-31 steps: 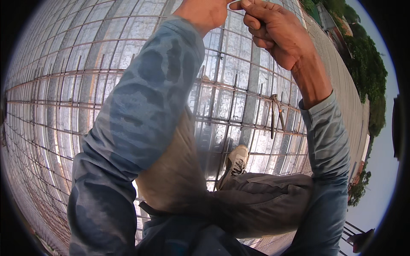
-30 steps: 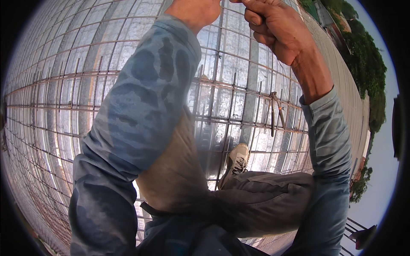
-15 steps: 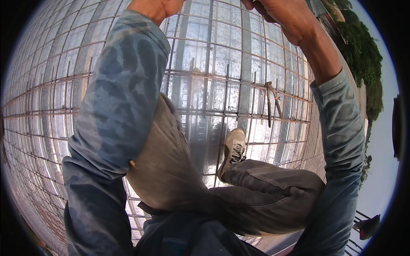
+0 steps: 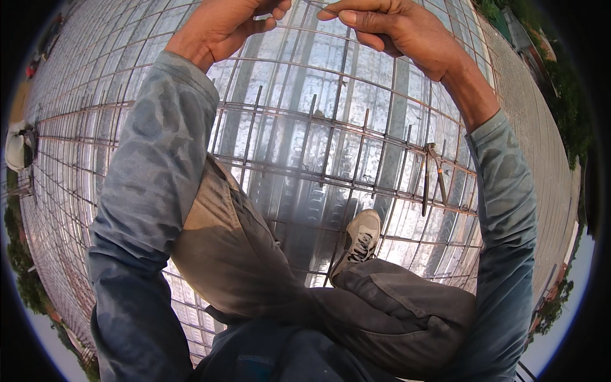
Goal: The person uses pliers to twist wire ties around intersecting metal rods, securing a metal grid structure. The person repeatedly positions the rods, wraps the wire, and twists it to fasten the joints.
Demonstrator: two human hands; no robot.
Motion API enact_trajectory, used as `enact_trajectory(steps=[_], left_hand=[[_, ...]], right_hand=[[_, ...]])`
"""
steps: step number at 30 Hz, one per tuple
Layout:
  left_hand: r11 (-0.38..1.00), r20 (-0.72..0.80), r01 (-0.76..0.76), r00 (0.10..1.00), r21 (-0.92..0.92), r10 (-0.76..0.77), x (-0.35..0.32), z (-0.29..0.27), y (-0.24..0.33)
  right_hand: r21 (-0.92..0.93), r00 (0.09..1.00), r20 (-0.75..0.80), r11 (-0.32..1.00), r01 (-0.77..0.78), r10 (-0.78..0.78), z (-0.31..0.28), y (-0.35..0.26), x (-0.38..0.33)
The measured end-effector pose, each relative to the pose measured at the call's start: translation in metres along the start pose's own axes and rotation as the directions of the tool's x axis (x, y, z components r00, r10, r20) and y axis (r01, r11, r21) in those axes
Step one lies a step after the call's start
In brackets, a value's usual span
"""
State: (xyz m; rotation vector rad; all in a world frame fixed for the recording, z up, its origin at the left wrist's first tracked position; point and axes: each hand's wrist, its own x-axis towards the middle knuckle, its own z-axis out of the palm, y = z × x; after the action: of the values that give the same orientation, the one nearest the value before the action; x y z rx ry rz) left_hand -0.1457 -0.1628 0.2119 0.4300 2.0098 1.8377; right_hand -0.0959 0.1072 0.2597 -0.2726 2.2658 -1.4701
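Observation:
My left hand (image 4: 232, 28) is at the top edge with its fingers curled, partly cut off by the frame. Across from it, my right hand (image 4: 404, 32) pinches thumb against forefinger, the fingertips pointing at the left hand. What either hand holds is too thin or too hidden to make out. Both are above a grid of steel reinforcing bars (image 4: 366, 130) laid over shiny ribbed metal decking (image 4: 305, 207). A pair of pincers (image 4: 426, 186) hangs by its jaws on a bar, handles down, below my right hand and out of its grasp.
My shoe (image 4: 363, 237) stands on the decking between bars, below the pincers. Short bar ends stick out from the doubled crossbars. A pale bulky shape (image 4: 20, 146) is at the far left edge. Trees (image 4: 560, 95) border the deck at right.
The view has shifted, so both hands show more fully and the pincers appear lower and further right. My right fingers are now stretched toward the left hand. The pincers still hang on the bar.

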Motion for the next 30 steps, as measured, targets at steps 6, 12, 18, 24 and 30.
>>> enact_trajectory(steps=[6, 12, 18, 24, 30], left_hand=[[0.766, -0.175, 0.209, 0.976, 0.608, -0.128, -0.027, 0.021, -0.021], [0.509, -0.071, 0.317, 0.893, 0.801, -0.445, -0.04, 0.044, -0.035], [0.273, 0.15, -0.039, 0.905, 0.961, -0.398, -0.017, 0.056, -0.092], [0.506, -0.005, 0.015, 1.0, 0.862, -0.021, -0.008, 0.09, -0.182], [0.335, 0.062, 0.017, 0.973, 0.942, -0.223, -0.012, 0.115, -0.201]], right_hand=[[-0.621, 0.968, 0.122, 0.744, 0.246, -0.219, -0.018, 0.106, -0.004], [-0.79, 0.982, 0.177, 0.604, 0.104, 0.063, 0.013, 0.204, -0.004], [-0.785, 0.943, 0.318, 0.584, 0.207, 0.094, 0.041, 0.211, 0.016], [-0.755, 0.928, 0.363, 0.557, 0.346, -0.085, 0.059, 0.207, 0.02], [-0.801, 0.911, 0.407, 0.507, 0.32, 0.068, 0.053, 0.189, 0.02]])
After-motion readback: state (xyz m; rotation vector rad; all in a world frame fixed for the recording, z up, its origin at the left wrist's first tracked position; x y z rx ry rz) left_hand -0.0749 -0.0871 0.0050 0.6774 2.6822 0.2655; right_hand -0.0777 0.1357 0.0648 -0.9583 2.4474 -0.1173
